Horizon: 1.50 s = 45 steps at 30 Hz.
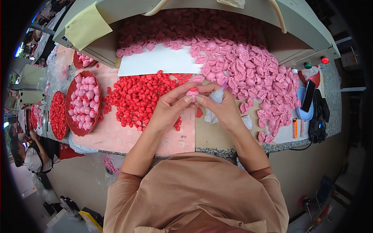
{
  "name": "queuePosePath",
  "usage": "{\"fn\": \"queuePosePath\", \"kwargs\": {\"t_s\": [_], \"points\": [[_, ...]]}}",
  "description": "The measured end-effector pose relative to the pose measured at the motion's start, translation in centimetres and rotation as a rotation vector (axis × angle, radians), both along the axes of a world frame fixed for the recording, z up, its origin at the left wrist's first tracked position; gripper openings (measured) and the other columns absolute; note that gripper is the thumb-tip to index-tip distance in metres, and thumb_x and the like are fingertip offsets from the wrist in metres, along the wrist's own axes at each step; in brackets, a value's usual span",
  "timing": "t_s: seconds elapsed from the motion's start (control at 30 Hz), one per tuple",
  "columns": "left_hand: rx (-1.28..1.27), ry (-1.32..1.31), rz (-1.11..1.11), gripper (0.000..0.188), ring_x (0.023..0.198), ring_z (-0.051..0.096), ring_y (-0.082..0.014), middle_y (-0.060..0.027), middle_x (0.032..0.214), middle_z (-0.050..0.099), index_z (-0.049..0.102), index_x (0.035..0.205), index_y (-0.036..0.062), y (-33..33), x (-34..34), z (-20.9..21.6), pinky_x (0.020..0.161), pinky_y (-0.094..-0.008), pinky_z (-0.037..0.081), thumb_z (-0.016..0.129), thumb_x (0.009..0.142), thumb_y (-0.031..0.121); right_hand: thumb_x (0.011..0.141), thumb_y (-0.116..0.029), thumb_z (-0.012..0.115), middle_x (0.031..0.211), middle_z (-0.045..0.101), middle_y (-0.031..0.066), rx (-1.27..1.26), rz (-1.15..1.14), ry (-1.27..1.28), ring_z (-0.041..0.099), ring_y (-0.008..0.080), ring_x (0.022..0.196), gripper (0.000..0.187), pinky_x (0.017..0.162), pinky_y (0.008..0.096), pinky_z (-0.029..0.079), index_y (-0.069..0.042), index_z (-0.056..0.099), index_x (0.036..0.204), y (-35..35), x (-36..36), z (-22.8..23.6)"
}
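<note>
A small pink plastic piece [192,93] is pinched between the fingertips of the left hand [171,106] and right hand [219,106], above a pile of little red pieces [142,97].

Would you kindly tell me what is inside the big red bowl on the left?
The red bowl is heaped with small pink pieces. Its floor, and whatever lies beneath the top layer, is covered.

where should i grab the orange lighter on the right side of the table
Take the orange lighter across its long, narrow body, pinching the two long sides near the middle, probably coming straight down from above. It lies flat on the white sheet with its length running away from the person. The black device lies close on its right, so a sideways approach looks cramped.
</note>
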State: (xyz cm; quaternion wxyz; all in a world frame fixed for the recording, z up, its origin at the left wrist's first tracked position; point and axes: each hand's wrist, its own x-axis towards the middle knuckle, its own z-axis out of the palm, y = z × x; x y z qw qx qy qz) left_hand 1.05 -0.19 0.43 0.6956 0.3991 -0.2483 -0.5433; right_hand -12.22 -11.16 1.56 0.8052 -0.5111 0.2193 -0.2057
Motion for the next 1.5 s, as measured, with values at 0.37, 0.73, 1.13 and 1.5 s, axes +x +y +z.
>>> {"fn": "queuePosePath", "kwargs": {"t_s": [0.37,0.73,1.13,1.5], "points": [[0.054,0.175,0.012,0.038,0.099,0.057,-0.0141,-0.007,0.119,0.055,0.048,0.127,0.004,-0.1,-0.4,-0.5,0.084,-0.0292,0.048,0.054,0.09,0.009,0.085,-0.007,0.062,0.096,0.061,0.0071,0.054,0.013,0.05,0.06,0.0121,0.084,0.024,0.076,0.0262,0.051,0.002,0.055,0.105,-0.5,-0.4,-0.3],[0.044,0.282,-0.024,0.037,0.104,0.058,-0.0274,-0.0147,0.114,0.056,0.045,0.125,-0.0008,-0.3,0.0,-0.1,0.091,-0.0354,0.049,0.053,0.091,0.013,0.086,-0.007,0.059,0.091,0.059,0.0046,0.028,-0.028,0.087,0.058,0.0102,0.078,0.027,0.07,0.0235,0.049,0.002,0.056,0.111,-1.0,0.2,0.0],[0.139,0.351,0.03,0.039,0.1,0.059,-0.0192,-0.0092,0.111,0.058,0.045,0.129,0.0045,-0.1,-0.1,0.0,0.087,-0.0342,0.052,0.051,0.092,0.013,0.087,-0.008,0.059,0.096,0.06,0.0055,-0.082,0.026,0.081,0.057,0.0101,0.081,0.03,0.072,0.0236,0.049,0.001,0.054,0.115,-0.7,0.1,-0.3],[0.118,0.212,-0.013,0.036,0.096,0.061,-0.0189,-0.0098,0.11,0.057,0.048,0.123,0.0053,-0.3,0.2,-0.1,0.082,-0.0295,0.054,0.056,0.088,0.008,0.088,-0.015,0.059,0.09,0.061,0.0035,-0.078,0.079,0.152,0.056,0.0086,0.073,0.03,0.066,0.0218,0.047,0.001,0.057,0.113,-1.4,-0.4,-0.3]]}}
